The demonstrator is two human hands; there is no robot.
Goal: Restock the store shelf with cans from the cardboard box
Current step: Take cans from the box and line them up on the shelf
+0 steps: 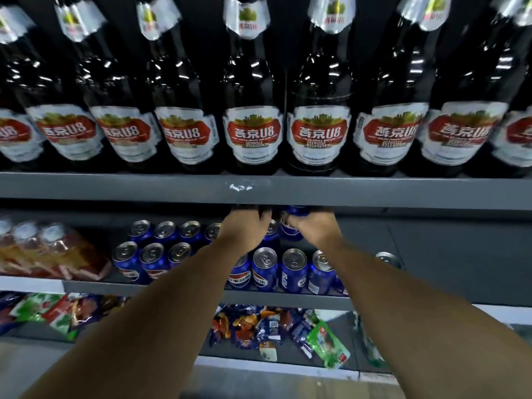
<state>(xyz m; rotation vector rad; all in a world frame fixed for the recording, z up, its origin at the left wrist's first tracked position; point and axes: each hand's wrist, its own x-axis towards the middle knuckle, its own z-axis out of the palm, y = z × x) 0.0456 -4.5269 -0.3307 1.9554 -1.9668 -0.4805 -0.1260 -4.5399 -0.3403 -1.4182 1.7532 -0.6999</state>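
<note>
Blue cola cans [264, 272] stand in rows on the middle shelf [172, 287]. Both my arms reach deep into that shelf, under the lip of the shelf above. My right hand [315, 228] grips an upright blue can [290, 226] at the back of the rows. My left hand [244, 230] is just to its left, its fingers curled over another blue can [271, 230] that it mostly hides. The shelf lip hides the fingertips of both hands. The cardboard box is not in view.
Dark beer bottles [253, 131] with red and white labels fill the upper shelf [115, 187]. Shrink-wrapped bottles [49, 249] sit left of the cans. Bare grey shelf surface [446, 254] lies to the right, with one lone can [387, 259]. Snack packets [259, 326] fill the lower shelf.
</note>
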